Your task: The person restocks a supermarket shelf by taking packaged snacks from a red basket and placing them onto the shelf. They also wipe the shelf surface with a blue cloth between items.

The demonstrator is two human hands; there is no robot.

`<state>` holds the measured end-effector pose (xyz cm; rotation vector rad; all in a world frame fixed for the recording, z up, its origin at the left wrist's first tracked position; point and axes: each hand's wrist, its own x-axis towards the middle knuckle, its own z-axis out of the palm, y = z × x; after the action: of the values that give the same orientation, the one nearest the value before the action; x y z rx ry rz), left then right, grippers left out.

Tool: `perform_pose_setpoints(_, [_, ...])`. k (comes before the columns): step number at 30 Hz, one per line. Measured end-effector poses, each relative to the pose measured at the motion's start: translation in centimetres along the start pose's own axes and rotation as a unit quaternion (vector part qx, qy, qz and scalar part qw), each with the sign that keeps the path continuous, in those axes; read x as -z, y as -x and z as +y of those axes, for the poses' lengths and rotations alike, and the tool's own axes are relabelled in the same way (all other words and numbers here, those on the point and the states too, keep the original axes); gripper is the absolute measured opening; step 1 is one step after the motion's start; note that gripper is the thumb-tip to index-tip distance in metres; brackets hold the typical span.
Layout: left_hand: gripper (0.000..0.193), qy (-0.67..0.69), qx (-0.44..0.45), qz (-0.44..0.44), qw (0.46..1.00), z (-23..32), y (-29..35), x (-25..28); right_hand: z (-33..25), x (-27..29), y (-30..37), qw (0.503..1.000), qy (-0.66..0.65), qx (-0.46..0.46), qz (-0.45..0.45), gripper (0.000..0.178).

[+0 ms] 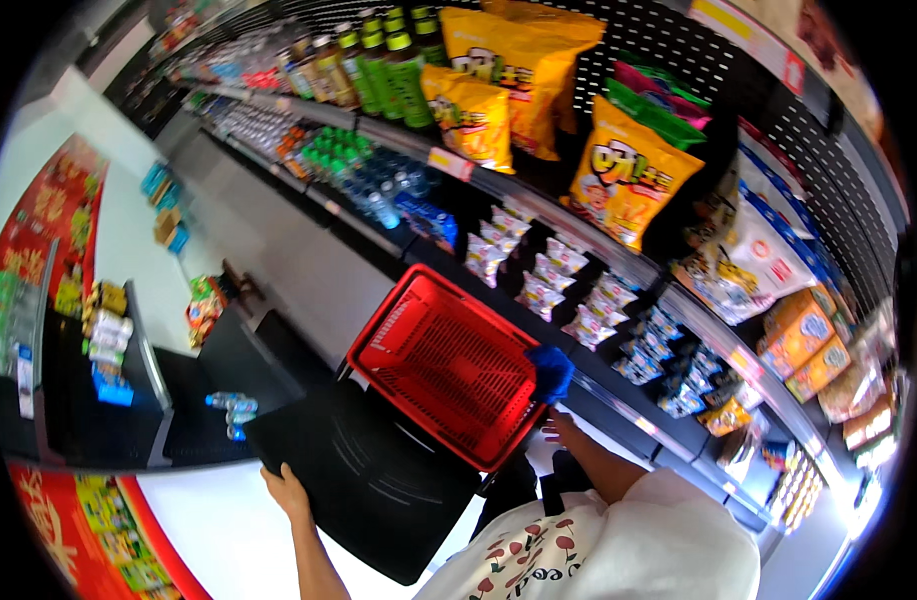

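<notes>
A red plastic basket [524, 400] with a slotted floor sits before me, tilted in view, with nothing inside. Against its near left side lies a large flat black panel [369, 480] with faint pale curved lines. My left hand [288, 492] grips the panel's left edge, some fingers hidden. By the basket's right end is my right hand [562, 430], its fingers apart and holding nothing that I can see. Just beyond that hand, a bunched blue cloth [552, 374] hangs over the basket's corner.
A long black shelf unit [539, 205] runs along the right, carrying orange snack bags [631, 172], green-capped bottles [407, 80] and small packets [549, 275]. To the left stands a lower black shelf [194, 425] with bottles and cartons. Red printed panels [89, 530] border it.
</notes>
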<state>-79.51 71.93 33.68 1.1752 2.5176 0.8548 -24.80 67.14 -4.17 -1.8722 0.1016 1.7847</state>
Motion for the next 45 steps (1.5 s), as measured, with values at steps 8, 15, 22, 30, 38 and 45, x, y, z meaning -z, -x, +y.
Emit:
perform_pose_setpoints(8, [0.047,-0.04,-0.022,0.013,0.999,-4.5,-1.7,-1.3,2.9,3.4,7.4,0.98,0.147,0.014,-0.132,0.049])
perform_pose_setpoints(15, [0.047,-0.162,-0.136,0.152,0.965,0.1,-0.5,-0.6,-3.2,0.6,11.0,0.941,0.211,0.158,-0.211,0.046])
perform_pose_setpoints(22, [0.038,0.18,-0.197,-0.06,0.962,20.5,8.6,-5.0,-14.2,3.3,28.8,0.774,0.23,0.571,-0.147,0.023])
perform_pose_setpoints(30, [0.032,0.284,-0.466,-0.352,0.761,48.2,23.3,-10.6,-24.4,13.1,46.4,0.719,0.077,0.686,0.081,0.027])
perform_pose_setpoints(38, [0.039,0.176,-0.745,-0.209,0.609,62.8,30.3,-11.6,-30.2,19.0,50.1,0.662,-0.052,0.725,0.181,0.05])
perform_pose_setpoints(45, [0.031,0.089,-0.78,-0.21,0.583,64.3,30.4,-13.0,-32.1,19.9,49.6,0.668,0.014,0.714,0.212,0.021])
